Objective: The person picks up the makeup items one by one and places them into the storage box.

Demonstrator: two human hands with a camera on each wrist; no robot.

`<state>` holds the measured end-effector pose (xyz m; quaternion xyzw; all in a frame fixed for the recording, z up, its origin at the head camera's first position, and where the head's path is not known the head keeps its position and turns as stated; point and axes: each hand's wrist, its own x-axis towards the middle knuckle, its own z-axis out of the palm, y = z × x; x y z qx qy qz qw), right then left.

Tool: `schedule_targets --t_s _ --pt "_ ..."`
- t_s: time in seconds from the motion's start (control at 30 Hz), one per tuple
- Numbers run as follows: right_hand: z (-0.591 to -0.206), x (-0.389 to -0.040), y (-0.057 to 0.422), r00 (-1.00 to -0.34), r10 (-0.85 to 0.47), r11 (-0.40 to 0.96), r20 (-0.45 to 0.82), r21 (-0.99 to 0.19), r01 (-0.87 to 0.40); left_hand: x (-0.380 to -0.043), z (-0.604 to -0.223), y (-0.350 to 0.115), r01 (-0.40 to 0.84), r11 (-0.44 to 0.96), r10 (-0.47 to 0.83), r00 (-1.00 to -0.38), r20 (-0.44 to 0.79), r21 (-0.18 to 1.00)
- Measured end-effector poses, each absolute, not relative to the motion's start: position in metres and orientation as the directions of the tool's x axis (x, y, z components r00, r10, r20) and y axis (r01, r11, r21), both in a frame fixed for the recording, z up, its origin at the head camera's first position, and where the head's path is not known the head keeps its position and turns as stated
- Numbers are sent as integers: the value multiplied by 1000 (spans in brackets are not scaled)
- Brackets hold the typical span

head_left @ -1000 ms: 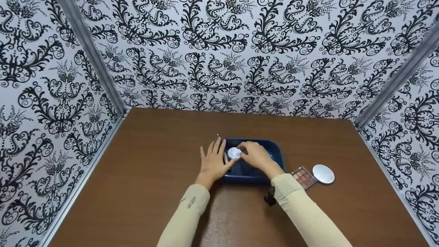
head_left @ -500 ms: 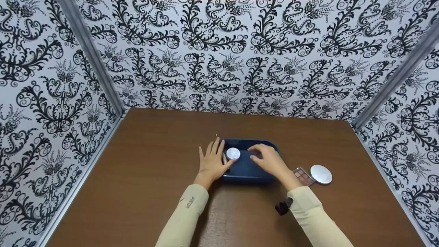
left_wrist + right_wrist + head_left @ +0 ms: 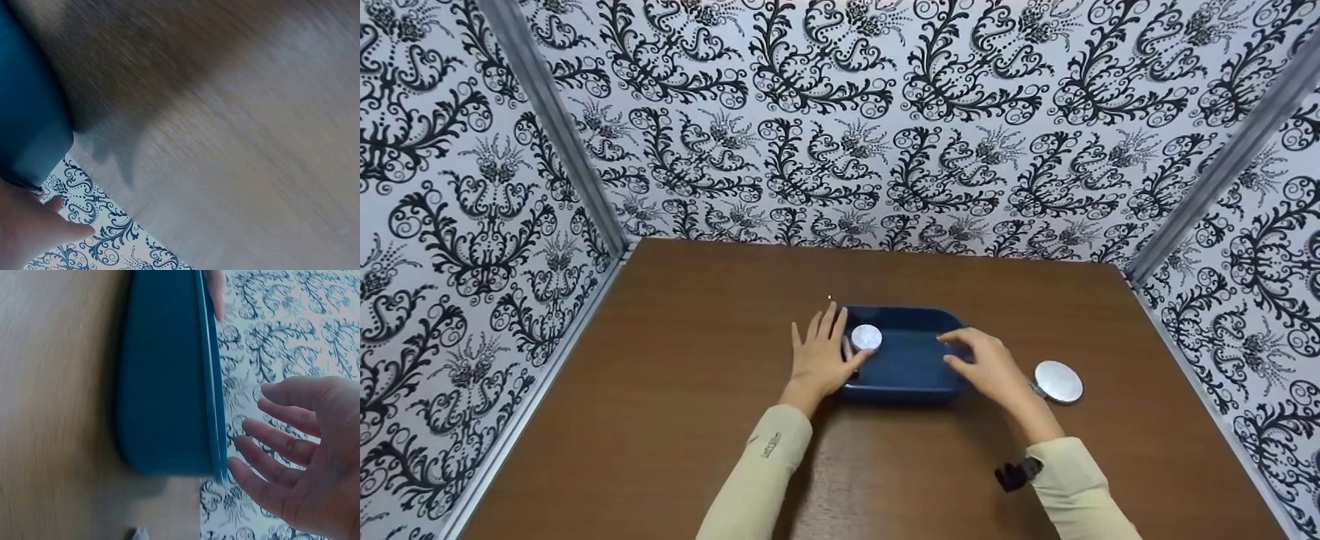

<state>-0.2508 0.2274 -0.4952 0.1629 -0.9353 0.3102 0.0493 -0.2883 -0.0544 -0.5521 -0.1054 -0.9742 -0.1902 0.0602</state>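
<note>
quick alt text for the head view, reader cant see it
A person's left grip is at the left side of a blue tray, beside a round white-topped item inside; the right grip, holding nothing, is at the tray's right side. A shiny disc lies farther right on the brown table, with patterned walls behind.

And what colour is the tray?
The tray is dark blue; the head view shows it best.

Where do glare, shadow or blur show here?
Head view: mild sheen on the table, low centre; left wrist view: grain softly blurred, dark shadow across the upper left, pale light at right; right wrist view: soft focus, shadow beside the tub.
</note>
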Motion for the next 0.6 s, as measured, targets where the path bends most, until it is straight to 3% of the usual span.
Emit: schedule_targets --t_s 0.4,0.6 --pt "-492 -248 283 -946 -175 761 272 -572 -305 -288 -550 -54 235 906 186 -968 168 352" --pt "-494 -243 314 -969 -123 801 213 -555 -224 -289 -552 -54 237 910 188 -967 172 339"
